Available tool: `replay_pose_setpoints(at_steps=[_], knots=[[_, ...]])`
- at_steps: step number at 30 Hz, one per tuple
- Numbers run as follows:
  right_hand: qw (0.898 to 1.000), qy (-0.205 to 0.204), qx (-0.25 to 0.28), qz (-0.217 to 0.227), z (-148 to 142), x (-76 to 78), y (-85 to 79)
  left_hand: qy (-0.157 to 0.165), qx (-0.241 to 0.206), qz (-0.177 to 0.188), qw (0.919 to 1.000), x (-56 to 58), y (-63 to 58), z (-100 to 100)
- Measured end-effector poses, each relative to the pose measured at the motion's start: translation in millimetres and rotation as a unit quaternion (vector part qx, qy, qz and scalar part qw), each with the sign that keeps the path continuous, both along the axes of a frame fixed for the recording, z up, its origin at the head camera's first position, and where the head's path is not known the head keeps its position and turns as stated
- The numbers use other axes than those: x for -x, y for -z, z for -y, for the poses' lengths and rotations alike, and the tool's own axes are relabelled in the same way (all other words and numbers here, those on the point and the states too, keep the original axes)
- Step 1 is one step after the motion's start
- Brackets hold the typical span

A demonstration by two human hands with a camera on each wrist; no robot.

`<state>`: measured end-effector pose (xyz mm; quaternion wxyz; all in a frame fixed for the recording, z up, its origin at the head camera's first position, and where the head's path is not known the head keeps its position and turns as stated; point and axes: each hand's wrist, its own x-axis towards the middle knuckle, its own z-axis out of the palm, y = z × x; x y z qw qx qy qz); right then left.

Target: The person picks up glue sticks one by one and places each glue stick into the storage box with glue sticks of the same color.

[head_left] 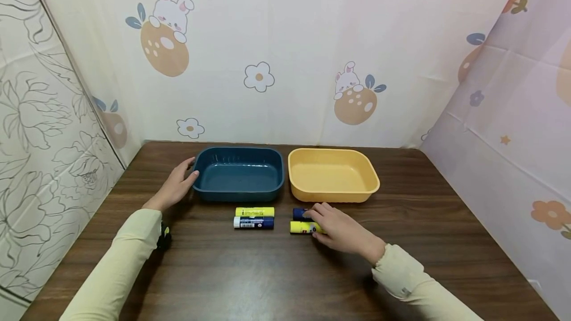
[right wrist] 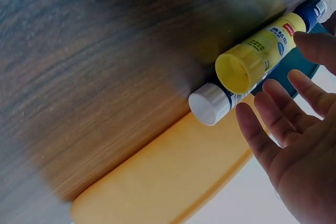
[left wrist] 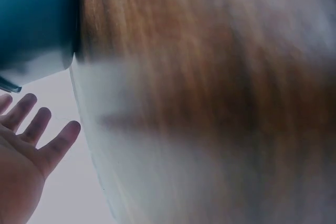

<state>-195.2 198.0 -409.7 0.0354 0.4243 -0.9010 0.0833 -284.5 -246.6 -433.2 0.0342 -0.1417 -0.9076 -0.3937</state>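
Note:
My left hand [head_left: 177,182] is at the left end of a dark blue plastic basin [head_left: 238,195], fingers extended by its rim. In the left wrist view its fingers [left wrist: 62,139] spread beneath the basin's edge. My right hand [head_left: 341,229] reaches over a pair of glue sticks, a yellow glue stick [head_left: 301,227] and a navy glue stick [head_left: 298,214]. In the right wrist view, the thumb and fingers are parted beside the yellow one, gripping nothing; the navy one's white end [right wrist: 209,104] shows beyond it.
Left of that pair lie another yellow glue stick [head_left: 255,211] and a navy one with a white cap [head_left: 253,223], side by side. A yellow basin [head_left: 333,196] stands right of the blue one. Printed curtains [head_left: 285,108] border the wooden table [head_left: 250,281].

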Motion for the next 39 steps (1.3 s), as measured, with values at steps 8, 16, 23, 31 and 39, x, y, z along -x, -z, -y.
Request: replay_pose_setpoints(at_steps=[8,16,23,31,39], knots=[[1.000,-0.008,-0.020,-0.009,1,1.3,4.7,0.002,-0.003,0.007,1.0000,-0.1,-1.7,0],[0.999,-0.018,-0.039,-0.027,2,3.6,9.5,0.006,-0.005,0.015,0.9999,-0.9,-3.6,0],[0.999,-0.012,-0.046,-0.021,3,3.9,10.4,0.003,-0.008,0.014,0.9999,-0.6,-2.8,-1],[0.999,-0.014,-0.042,-0.029,4,3.3,10.2,0.002,-0.007,0.017,0.9998,-0.4,-0.8,-1],[0.997,-0.025,-0.038,-0.056,5,2.9,11.4,0.000,-0.003,0.028,0.9996,-1.3,-1.0,0]])
